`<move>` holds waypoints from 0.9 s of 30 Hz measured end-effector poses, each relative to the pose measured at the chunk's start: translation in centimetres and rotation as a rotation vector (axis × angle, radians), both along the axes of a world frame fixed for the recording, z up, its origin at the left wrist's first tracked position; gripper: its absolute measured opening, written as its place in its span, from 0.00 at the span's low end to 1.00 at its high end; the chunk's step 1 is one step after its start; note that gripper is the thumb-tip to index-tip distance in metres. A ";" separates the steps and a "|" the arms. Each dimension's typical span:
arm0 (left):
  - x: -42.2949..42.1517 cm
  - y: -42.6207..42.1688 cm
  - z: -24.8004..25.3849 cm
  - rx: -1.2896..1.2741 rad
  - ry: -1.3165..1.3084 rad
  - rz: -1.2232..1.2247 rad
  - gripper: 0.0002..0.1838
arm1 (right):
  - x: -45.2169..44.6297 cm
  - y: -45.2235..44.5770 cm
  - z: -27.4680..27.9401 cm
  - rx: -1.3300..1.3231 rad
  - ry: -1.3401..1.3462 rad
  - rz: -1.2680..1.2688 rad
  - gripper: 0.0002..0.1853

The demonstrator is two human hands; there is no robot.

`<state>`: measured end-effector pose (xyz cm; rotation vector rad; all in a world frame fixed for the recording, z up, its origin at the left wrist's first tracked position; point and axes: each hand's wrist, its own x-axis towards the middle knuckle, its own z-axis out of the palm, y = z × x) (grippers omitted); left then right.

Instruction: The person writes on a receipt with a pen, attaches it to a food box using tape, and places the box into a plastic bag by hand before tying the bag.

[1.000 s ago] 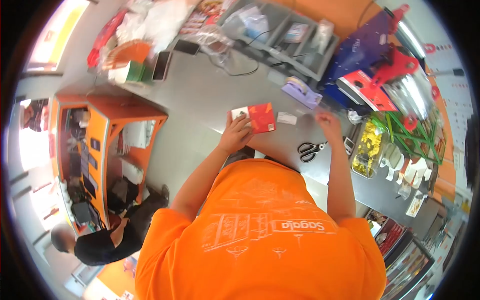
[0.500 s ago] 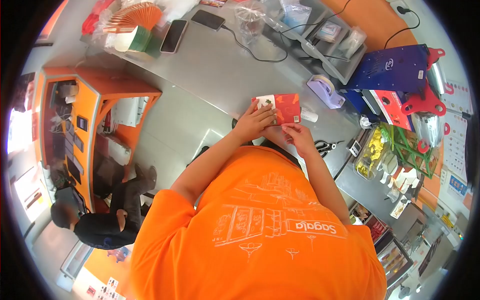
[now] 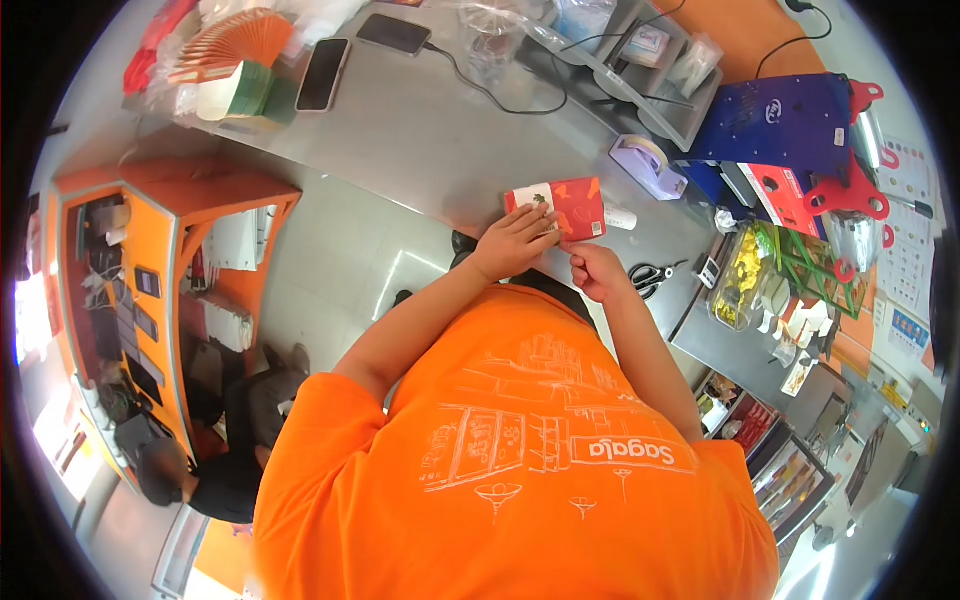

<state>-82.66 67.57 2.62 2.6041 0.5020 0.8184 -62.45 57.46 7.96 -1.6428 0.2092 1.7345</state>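
A red and white packet (image 3: 580,203) lies flat at the front edge of the steel counter (image 3: 400,140). Spread over its left part is my left hand (image 3: 515,243), fingers out and pressing on it. My right hand (image 3: 597,270) is at the packet's near edge, index finger extended against it and the other fingers curled; whether anything is between them is too small to tell. Black-handled scissors (image 3: 650,278) lie just right of my right hand. A small white item (image 3: 620,217) sits by the packet's right end.
A purple tape dispenser (image 3: 648,165) stands behind, near a grey divided tray (image 3: 650,100). Two phones (image 3: 323,75) lie at the back left, one with a cable. A container of yellow pieces (image 3: 738,278) is at the right. A seated person (image 3: 225,490) is at the lower left.
My right hand has come in from the right to the packet's near edge. My left hand has stayed on the packet, its fingers now further across it. The view has shifted.
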 end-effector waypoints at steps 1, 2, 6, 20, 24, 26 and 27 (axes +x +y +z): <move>0.0 0.1 0.1 0.013 0.006 -0.003 0.21 | -0.1 0.0 0.0 0.002 0.000 -0.012 0.07; 0.0 0.2 0.3 0.027 0.011 -0.006 0.21 | -0.2 0.1 -0.1 0.005 0.000 -0.023 0.06; 0.1 0.2 0.1 0.065 0.019 -0.004 0.18 | -0.2 0.3 -0.7 -0.048 0.014 -0.030 0.05; 2.4 -1.1 -0.3 0.125 0.081 0.070 0.11 | -0.6 0.2 0.5 -0.196 -0.007 0.067 0.10; 2.6 -1.1 0.2 0.121 0.115 0.051 0.11 | -0.5 -0.4 -1.4 -0.194 0.064 0.029 0.08; 2.6 -1.0 0.2 0.118 0.133 0.026 0.11 | -0.6 -0.5 -2.2 -0.165 0.050 0.036 0.07; 2.8 -0.9 0.2 0.122 0.143 0.014 0.12 | -0.6 -0.3 -2.3 -0.146 0.043 0.040 0.07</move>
